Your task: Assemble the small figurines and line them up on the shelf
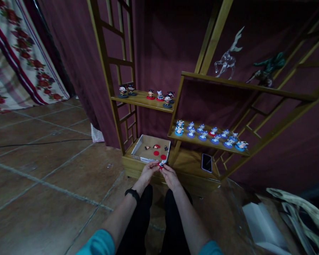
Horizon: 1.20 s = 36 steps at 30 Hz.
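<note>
Between my two hands is a small figurine [162, 164] with a red base, held just in front of the open cardboard box [138, 146]. My left hand [149, 170] pinches it from the left, and my right hand [170, 175] has its fingertips closed on the other side. Inside the box lie a red disc [156, 153], a second red disc [163, 157] and several small figurine pieces [147, 147]. The fingers partly cover the held figurine, so its details are hard to make out.
Several dark-based figurines [122, 91] stand on the upper left shelf [142, 101]. Rows of blue and purple figurines [202, 135] fill the middle shelf. A phone [206, 163] lies at lower right. Above are a clear glass horse [227, 62] and a dark green statue [268, 69].
</note>
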{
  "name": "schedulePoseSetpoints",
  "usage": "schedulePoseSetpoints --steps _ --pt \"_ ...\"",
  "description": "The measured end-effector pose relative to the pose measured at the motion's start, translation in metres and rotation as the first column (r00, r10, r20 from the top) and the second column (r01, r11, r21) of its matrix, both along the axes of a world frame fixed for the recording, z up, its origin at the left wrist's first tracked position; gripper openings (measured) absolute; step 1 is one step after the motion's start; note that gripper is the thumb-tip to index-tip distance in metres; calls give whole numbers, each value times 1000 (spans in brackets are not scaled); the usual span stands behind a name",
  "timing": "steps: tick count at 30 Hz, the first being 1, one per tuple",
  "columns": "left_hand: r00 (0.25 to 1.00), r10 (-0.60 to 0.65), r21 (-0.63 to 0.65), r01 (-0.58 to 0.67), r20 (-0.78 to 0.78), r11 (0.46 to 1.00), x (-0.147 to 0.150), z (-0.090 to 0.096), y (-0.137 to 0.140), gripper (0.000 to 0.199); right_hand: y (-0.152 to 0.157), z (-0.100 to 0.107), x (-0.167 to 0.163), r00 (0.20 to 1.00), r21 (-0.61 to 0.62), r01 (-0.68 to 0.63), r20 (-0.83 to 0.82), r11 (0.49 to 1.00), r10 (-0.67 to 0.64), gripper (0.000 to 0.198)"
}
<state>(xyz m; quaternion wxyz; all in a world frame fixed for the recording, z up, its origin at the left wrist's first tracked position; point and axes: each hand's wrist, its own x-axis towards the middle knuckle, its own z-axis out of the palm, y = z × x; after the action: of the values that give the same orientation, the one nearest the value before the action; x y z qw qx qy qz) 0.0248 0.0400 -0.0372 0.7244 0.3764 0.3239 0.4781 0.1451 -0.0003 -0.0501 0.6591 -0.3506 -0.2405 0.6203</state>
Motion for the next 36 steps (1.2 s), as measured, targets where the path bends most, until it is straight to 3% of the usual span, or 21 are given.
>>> schedulePoseSetpoints --steps 8,15,22,28,36 --pt "999 48 31 -47 -19 998 0 -3 3 39 1 0 -2 998 15 15 -66 1000 -14 28" --pt "999 17 -50 -15 52 999 4 -1 1 33 0 1 -2 996 -8 80 -27 997 -80 32" --pt "999 -23 -65 25 38 998 8 4 -2 37 -3 6 -3 995 50 88 41 995 -90 38" --pt "996 -57 -150 68 76 986 5 5 -1 25 -2 3 -1 988 -17 149 39 989 -148 42" --pt "989 -114 -172 129 94 977 3 7 0 22 -6 10 -1 992 21 108 62 994 -109 41"
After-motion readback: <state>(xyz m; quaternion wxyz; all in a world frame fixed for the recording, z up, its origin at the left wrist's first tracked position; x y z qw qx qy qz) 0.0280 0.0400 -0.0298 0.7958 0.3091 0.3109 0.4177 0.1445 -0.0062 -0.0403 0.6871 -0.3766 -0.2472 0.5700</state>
